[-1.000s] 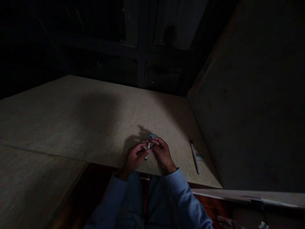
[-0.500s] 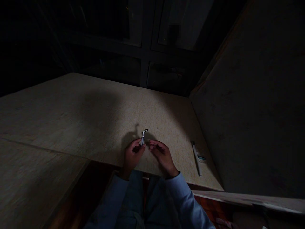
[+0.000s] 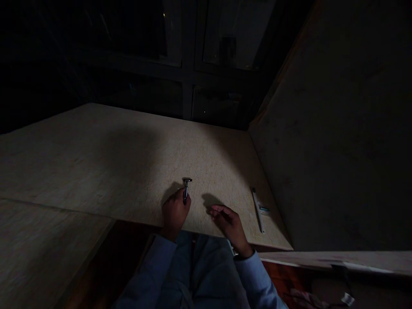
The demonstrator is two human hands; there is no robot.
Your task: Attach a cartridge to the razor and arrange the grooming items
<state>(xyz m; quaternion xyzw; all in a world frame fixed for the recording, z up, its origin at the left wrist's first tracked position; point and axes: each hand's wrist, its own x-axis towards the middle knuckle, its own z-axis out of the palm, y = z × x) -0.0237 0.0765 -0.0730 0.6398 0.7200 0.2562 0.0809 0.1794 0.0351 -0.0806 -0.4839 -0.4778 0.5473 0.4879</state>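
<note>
A razor (image 3: 186, 189) with a T-shaped head and a dark handle is in my left hand (image 3: 175, 214), whose fingers are closed around the handle. Its head points away from me, low over the table. My right hand (image 3: 229, 223) is held to the right of it, fingers loosely curved and apart from the thumb, with nothing in them that I can see. A shadow falls on the table just beyond each hand.
A long, thin white object (image 3: 258, 211) with a dark end lies at the right of the pale table (image 3: 206, 159). Beside it is a small teal-edged piece (image 3: 264, 209). A wall panel (image 3: 328, 171) bounds the right side; dark windows stand behind.
My right hand has drawn back to the right, away from the razor. My left hand has lowered with the razor, whose head now shows as a T. The view has shifted slightly.
</note>
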